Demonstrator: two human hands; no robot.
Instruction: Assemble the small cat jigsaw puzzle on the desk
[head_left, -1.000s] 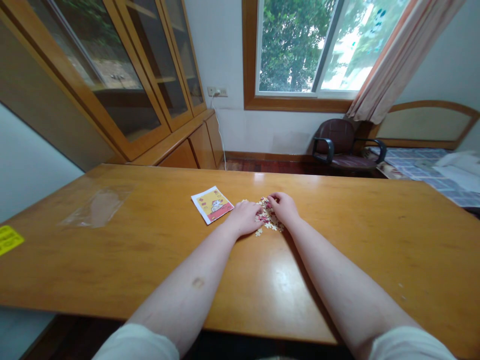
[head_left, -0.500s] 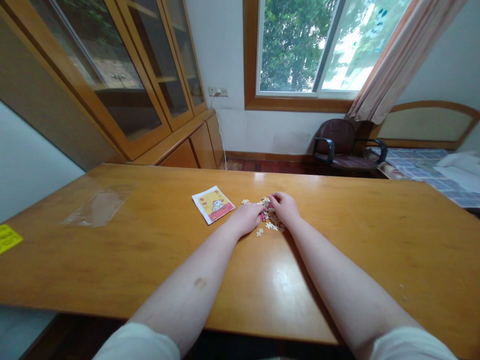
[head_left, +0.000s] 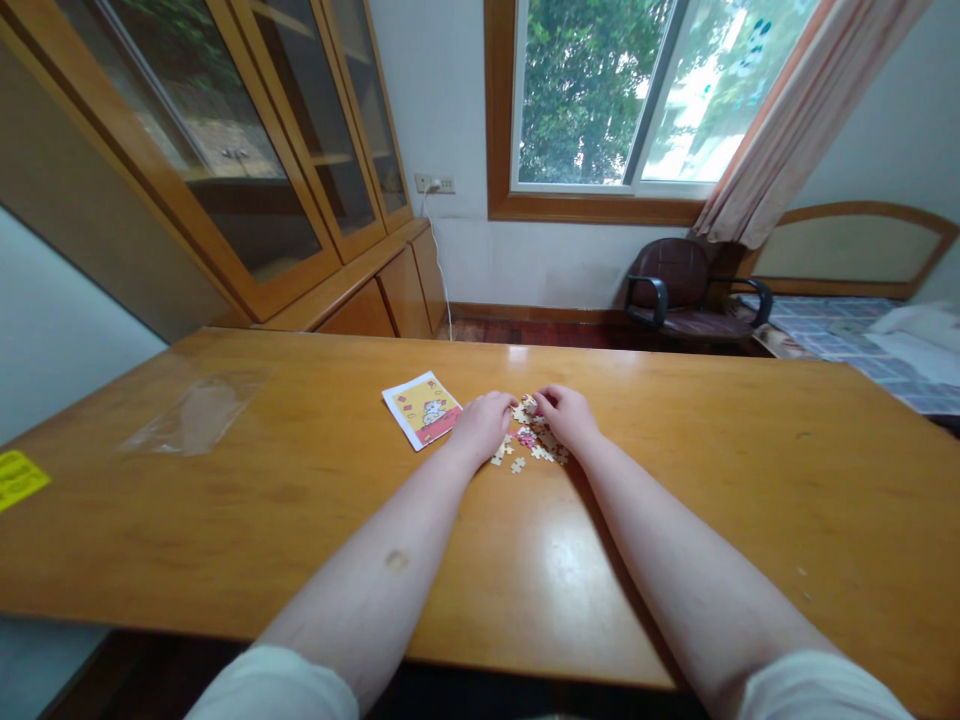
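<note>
I can see lots of little knobbly jigsaw pieces (head_left: pixel 526 438), pale cream and some pink, in a loose, messy heap on the shiny brown wooden table (head_left: pixel 480 560); one cream piece (head_left: pixel 517 465) lies flat just beside the heap

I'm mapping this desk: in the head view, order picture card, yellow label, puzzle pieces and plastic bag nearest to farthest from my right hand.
From your right hand:
1. Puzzle pieces, just left of it.
2. Picture card, past your left hand.
3. Plastic bag, farther left.
4. Yellow label, at the view's left edge.
</note>
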